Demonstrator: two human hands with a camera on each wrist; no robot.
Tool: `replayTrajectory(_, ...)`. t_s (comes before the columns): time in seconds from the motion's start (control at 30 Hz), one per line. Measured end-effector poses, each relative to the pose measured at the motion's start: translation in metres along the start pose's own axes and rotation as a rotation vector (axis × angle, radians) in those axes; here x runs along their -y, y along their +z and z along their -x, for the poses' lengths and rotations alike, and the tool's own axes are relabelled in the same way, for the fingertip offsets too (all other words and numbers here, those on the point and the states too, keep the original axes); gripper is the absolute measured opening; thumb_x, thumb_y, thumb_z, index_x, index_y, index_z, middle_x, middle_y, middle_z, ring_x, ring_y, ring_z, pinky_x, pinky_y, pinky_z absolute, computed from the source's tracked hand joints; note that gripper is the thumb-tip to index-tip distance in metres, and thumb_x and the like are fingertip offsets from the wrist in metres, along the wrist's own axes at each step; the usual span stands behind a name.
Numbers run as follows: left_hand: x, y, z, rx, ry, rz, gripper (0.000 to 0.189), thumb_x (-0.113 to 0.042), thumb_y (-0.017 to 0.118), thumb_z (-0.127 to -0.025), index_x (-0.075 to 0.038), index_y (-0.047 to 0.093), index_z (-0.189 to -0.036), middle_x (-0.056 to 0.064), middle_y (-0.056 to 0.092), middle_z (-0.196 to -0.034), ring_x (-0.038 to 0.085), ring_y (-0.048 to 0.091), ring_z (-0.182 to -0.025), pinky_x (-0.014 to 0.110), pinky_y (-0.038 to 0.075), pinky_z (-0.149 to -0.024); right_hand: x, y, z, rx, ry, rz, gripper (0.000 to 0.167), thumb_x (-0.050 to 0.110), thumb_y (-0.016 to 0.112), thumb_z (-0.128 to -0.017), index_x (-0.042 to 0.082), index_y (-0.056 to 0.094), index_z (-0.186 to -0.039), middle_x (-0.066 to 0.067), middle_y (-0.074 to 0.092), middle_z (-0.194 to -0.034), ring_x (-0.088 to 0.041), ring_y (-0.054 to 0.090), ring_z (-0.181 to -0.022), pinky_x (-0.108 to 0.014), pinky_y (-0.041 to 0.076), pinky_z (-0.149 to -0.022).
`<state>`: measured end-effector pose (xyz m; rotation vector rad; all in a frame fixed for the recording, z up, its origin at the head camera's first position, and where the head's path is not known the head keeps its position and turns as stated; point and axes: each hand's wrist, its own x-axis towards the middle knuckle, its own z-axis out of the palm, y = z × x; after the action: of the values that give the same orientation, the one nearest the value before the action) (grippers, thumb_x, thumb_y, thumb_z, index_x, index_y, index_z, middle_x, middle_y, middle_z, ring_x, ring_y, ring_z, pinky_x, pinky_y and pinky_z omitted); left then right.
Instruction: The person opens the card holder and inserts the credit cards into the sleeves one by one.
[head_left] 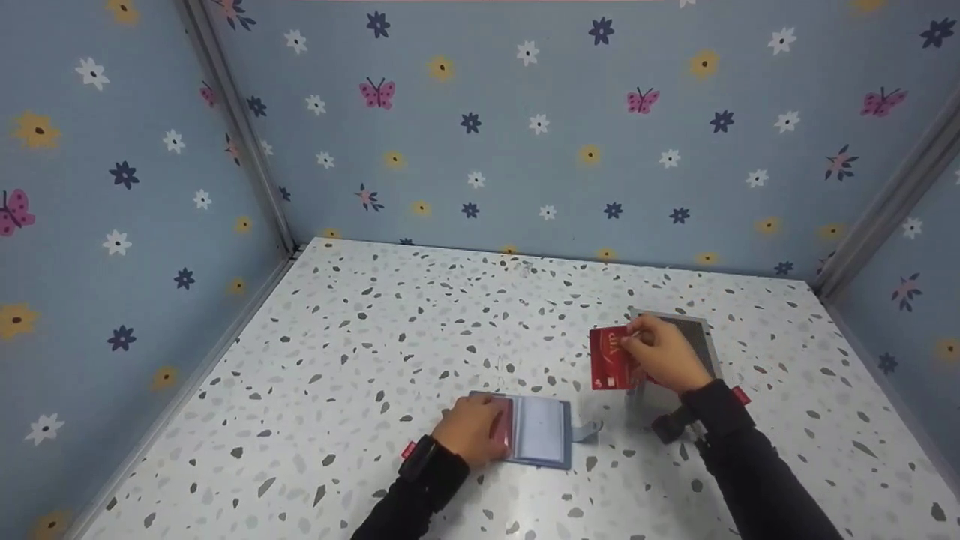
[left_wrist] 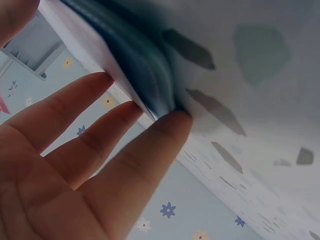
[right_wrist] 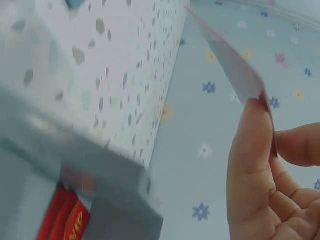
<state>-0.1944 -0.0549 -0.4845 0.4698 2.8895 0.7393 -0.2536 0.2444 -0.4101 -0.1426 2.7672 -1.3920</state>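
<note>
Right hand (head_left: 664,352) pinches red card (head_left: 609,360) at one end (likely keeping the rest free) near grey box (head_left: 699,336), left hand (head_left: 466,431), thumb and fingers spread, grips open card holder (head_left: 541,427), probably steadying it on speckled table (head_left: 337,337).

Left arm (head_left: 405,499) reaches forward — left hand (head_left: 469,433) low, palm down, gripping, fingers (left_wrist: 145,160) apart and lightly bent; right arm (head_left: 769,476) angles inward — right hand (head_left: 667,356) farther forward, raised, thumb (right_wrist: 250,160) and fingertips (right_wrist: 295,145) pinching.
</note>
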Motion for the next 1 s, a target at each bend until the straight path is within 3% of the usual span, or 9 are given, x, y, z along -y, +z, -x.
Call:
replayTrajectory(0.37, 0.001, 0.002, -0.001, -0.022, 0.031, -0.038, 0.063, -0.022, 0.082, -0.069, -0.005, 0.063, -0.126, 0.020, 0.060, -0.131, 0.038, 0.058, -0.115, 0.053, 0.051, -0.095, -0.006, 0.040, 0.014, 0.119, -0.039, -0.177, 0.019, 0.006, 0.056, -0.095, -0.007, 0.053, -0.109, -0.017, 0.070, -0.085, -0.018, 0.070, -0.068, -0.035, 0.061, -0.062)
replayTrajectory(0.7, 0.000, 0.003, -0.002, -0.009, 0.016, -0.088, 0.062, -0.025, 0.080, -0.070, -0.006, 0.063, -0.126, 0.020, 0.058, -0.134, 0.039, 0.055, -0.121, 0.056, 0.047, -0.101, -0.024, 0.072, 0.024, 0.174, -0.040, -0.292, 0.019, 0.005, 0.057, -0.094, -0.010, 0.052, -0.106, -0.011, 0.070, -0.081, -0.013, 0.067, -0.064, -0.032, 0.059, -0.056)
replayTrajectory(1.0, -0.003, 0.001, 0.000, -0.030, 0.015, -0.102, 0.056, -0.045, 0.071, -0.084, -0.007, 0.064, -0.125, 0.020, 0.058, -0.134, 0.040, 0.055, -0.121, 0.059, 0.048, -0.098, -0.034, 0.081, 0.026, 0.199, -0.045, -0.322, 0.021, 0.004, 0.057, -0.094, -0.011, 0.051, -0.107, -0.009, 0.069, -0.079, -0.012, 0.065, -0.059, -0.038, 0.060, -0.056)
